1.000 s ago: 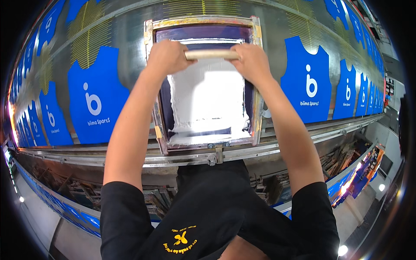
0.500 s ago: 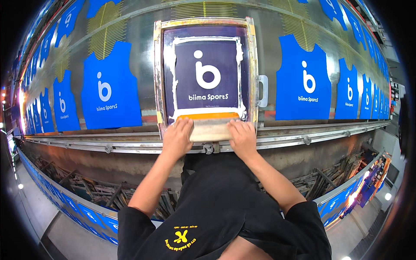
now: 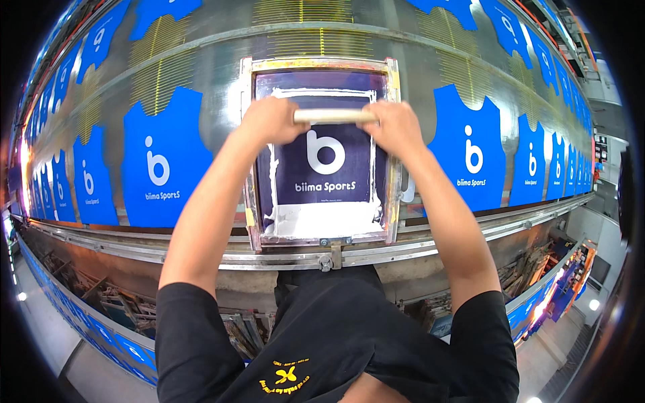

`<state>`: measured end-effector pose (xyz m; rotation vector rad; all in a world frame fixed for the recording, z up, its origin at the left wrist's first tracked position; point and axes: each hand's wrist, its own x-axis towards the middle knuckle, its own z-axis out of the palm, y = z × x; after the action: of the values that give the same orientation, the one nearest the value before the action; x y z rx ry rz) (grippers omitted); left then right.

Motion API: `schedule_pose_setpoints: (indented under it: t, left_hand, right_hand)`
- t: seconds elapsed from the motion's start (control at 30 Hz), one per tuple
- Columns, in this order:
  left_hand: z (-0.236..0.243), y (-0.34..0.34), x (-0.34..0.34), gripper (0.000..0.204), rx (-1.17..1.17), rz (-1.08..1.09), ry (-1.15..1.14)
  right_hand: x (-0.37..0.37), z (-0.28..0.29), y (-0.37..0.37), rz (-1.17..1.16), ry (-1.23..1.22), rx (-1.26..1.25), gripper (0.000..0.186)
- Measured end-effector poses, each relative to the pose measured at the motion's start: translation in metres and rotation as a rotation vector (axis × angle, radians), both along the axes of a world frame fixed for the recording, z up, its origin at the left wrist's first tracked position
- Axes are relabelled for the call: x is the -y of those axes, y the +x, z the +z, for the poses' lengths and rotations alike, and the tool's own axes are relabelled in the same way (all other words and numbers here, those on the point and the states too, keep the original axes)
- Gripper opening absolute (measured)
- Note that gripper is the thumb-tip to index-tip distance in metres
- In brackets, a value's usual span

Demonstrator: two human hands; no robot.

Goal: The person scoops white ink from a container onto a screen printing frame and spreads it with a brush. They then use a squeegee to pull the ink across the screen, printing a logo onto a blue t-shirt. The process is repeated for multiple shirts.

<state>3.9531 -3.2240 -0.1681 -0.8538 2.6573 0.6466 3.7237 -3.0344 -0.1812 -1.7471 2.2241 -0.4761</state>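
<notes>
A screen-printing frame (image 3: 394,151) lies on the long table in front of me, its dark mesh showing a white round logo and lettering. Both my hands grip a squeegee (image 3: 336,116) with a pale wooden handle, held crosswise over the far part of the mesh. My left hand (image 3: 273,121) wraps its left end, and my right hand (image 3: 395,127) its right end. The squeegee's blade is hidden from here. White ink (image 3: 322,219) lies in a broad band at the near end of the mesh, with thinner streaks along the sides.
Blue cut shirt panels bearing white logos lie on the table, one to the left (image 3: 158,158) and one to the right (image 3: 470,151), with several more beyond. A metal rail (image 3: 201,256) runs along the near edge. Stacked frames (image 3: 101,285) sit below it.
My hands have carried the squeegee from the near end of the frame to its far part. The near band of white ink is now uncovered, and both arms are stretched farther out.
</notes>
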Motion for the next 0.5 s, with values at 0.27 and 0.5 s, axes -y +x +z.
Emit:
schedule_pose_setpoints:
  t: [0.27,0.5]
  left_hand:
    - [-0.029,-0.025,0.022,0.036,-0.083,0.039,-0.084]
    - [-0.038,0.083,-0.124,0.046,-0.12,0.072,-0.059]
  right_hand:
    - [0.031,-0.036,-0.02,-0.01,-0.038,-0.056,0.022]
    - [-0.118,-0.042,0.081,0.059,-0.158,-0.05,0.031]
